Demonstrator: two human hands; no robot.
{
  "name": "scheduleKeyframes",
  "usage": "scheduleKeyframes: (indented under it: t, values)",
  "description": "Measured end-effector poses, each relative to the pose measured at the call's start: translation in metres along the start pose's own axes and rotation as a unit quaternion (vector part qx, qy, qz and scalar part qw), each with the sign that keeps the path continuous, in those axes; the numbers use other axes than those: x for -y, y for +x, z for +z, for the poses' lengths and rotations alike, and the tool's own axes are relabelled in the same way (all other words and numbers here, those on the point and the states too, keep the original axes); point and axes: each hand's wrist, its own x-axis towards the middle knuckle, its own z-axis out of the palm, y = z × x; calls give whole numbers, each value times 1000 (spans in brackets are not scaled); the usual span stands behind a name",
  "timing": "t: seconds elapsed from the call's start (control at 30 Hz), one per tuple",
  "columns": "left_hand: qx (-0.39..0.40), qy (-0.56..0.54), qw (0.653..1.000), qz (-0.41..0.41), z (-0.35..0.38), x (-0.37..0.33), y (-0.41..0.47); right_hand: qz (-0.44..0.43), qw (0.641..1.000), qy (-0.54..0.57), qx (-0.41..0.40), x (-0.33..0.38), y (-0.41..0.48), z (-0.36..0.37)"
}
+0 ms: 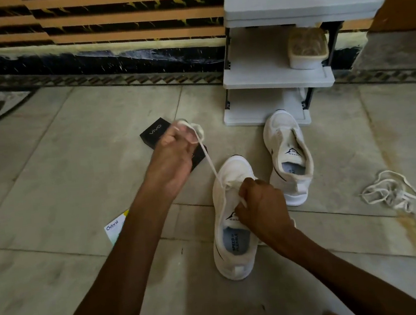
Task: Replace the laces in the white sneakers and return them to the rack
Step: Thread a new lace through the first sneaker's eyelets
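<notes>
A white sneaker stands on the tiled floor in front of me, toe pointing away. My left hand is raised above and left of it, shut on a bunched white lace that runs taut down to the sneaker's eyelets. My right hand rests over the sneaker's tongue and pinches the lace's other end. The second white sneaker stands unlaced just to the right, near the rack. A loose tangle of lace lies on the floor at the right.
A white three-tier shoe rack stands against the striped wall, with a lidded plastic box on its middle shelf. A black vivo box lies behind my left hand. An Odonil packet lies under my left forearm.
</notes>
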Motion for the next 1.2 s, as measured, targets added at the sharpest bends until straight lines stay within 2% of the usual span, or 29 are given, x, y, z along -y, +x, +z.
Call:
scheduleKeyframes:
  t: [0.07, 0.1, 0.13, 0.17, 0.2, 0.23, 0.27, 0.3, 0.33, 0.37, 0.4, 0.43, 0.5, 0.53, 0.57, 0.6, 0.73, 0.8, 0.87, 0.93, 1.1, 1.2]
  values:
    - [7, -156, 987, 20, 5, -8, 4, 4, 1000, 19, -14, -1, 0, 0]
    - [-8, -186, 982, -4, 10, -6, 4, 11, 999, 26, -19, -3, 0, 0]
    - [-42, -149, 987, -37, 15, 1, 3, 17, 999, 32, -22, -4, 0, 1]
    - [-75, -22, 995, -64, 16, 11, 2, 22, 999, 39, -25, -5, 0, 1]
    - [-85, 182, 977, -76, 13, 22, 0, 26, 998, 45, -28, -5, 0, 2]
    - [-73, 406, 908, -73, 5, 35, -2, 30, 998, 49, -31, -6, 0, 4]
    - [-38, 587, 806, -64, -4, 47, -3, 35, 997, 54, -35, -7, 0, 4]
    - [-1, 701, 710, -68, -15, 56, -5, 38, 997, 57, -36, -6, 0, 5]
    - [30, 757, 648, -85, -22, 62, -8, 39, 997, 60, -38, -6, -1, 6]
    - [55, 777, 618, -105, -25, 64, -12, 39, 997, 61, -41, -6, -1, 7]
    - [85, 768, 622, -128, -24, 61, -15, 40, 996, 63, -43, -6, -2, 7]
    - [103, 722, 668, -152, -21, 52, -17, 42, 996, 66, -43, -6, -2, 7]
    - [81, 536, 817, -196, -8, 17, -22, 49, 995, 80, -43, -7, -1, 10]
    - [57, 450, 870, -193, -4, -3, -23, 56, 993, 90, -43, -7, -1, 11]
    - [42, 397, 899, -178, -3, -20, -22, 63, 992, 98, -43, -8, 0, 13]
    - [43, 377, 911, -161, -3, -33, -21, 69, 991, 103, -44, -8, 0, 14]
    - [64, 360, 918, -153, -3, -33, -17, 71, 989, 117, -61, -9, 2, 14]
    - [7, 449, 883, -133, -1, -23, -13, 68, 989, 114, -61, -7, 2, 14]
    - [-61, 549, 828, -92, -1, -17, -9, 66, 989, 115, -64, -6, 2, 15]
    - [-88, 591, 801, -47, -2, -13, -8, 65, 988, 123, -70, -7, 1, 15]
    - [-56, 612, 789, 12, 2, 2, -9, 62, 978, 179, -85, -10, 1, 9]
    - [-8, 599, 801, -15, 6, 25, -13, 92, 966, 230, -69, -19, 4, 7]
